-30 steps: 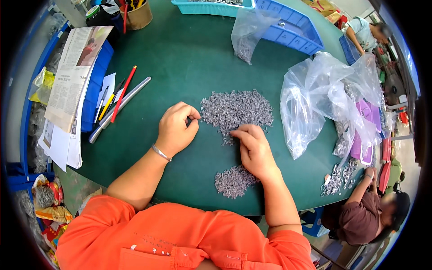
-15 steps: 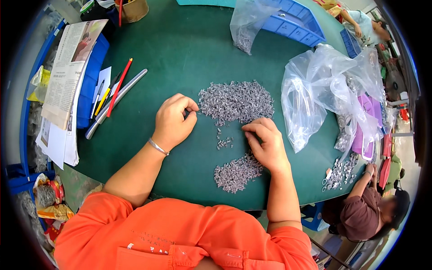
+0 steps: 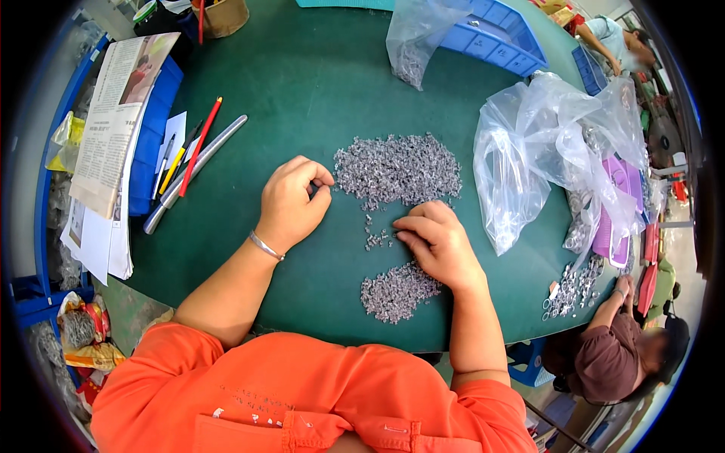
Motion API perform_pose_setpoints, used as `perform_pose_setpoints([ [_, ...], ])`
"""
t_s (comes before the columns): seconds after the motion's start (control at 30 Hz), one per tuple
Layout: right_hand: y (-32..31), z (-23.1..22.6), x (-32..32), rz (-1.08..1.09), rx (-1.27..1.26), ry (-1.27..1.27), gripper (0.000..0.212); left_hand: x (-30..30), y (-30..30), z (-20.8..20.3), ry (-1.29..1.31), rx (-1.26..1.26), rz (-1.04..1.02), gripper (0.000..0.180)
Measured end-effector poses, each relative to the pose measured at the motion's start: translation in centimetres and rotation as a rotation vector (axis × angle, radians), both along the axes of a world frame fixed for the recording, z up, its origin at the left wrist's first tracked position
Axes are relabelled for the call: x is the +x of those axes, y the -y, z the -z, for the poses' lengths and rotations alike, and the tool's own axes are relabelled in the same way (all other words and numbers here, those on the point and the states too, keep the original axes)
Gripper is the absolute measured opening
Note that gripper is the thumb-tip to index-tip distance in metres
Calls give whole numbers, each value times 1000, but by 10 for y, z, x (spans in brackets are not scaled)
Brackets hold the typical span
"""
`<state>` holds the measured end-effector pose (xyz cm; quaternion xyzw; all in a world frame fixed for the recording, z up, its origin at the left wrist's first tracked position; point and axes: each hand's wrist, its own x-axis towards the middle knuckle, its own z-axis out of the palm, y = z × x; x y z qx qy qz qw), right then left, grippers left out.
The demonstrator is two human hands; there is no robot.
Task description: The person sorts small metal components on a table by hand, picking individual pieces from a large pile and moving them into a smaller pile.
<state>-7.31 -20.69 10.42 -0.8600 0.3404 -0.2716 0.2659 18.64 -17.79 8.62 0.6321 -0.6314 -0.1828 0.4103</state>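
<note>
A large pile of small greyish clear plastic pieces (image 3: 398, 170) lies on the green tabletop (image 3: 302, 98). Nearer to me is a smaller pile of the same kind (image 3: 396, 294), with a few loose pieces (image 3: 375, 240) between the two. My left hand (image 3: 296, 200), a silver bangle at its wrist, rests at the large pile's left edge with fingers curled in toward the thumb. Bent over the gap between the piles, my right hand (image 3: 436, 245) has thumb and forefinger closed near the loose pieces. Whatever either hand pinches is too small to make out.
Pens (image 3: 201, 147) and a newspaper (image 3: 113, 113) over a blue bin lie left. Clear plastic bags (image 3: 513, 166), a purple basket (image 3: 621, 185) and scattered small metal-looking parts (image 3: 574, 291) are right. A blue tray (image 3: 491, 38) stands at the back. Two other people sit at the right.
My right hand has shifted slightly left and toward me, from the large pile's lower edge to beside the loose pieces. My left hand stays where it was.
</note>
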Motion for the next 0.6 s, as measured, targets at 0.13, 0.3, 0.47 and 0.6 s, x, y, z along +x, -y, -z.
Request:
perform_pose_setpoints([
  [0.13,7,-9,-7,-135,87,-95,10,0,0,1,-49,34,-24,7],
  [0.3,0,-7,-4,-155,79,-15,9,0,1,1,-40,18,-18,8],
  [0.47,0,-7,-1,-161,48,-48,9,0,0,0,-29,2,2,9],
  [0.6,1,-12,-11,-214,103,-48,15,1,-1,-1,-18,12,-4,9],
])
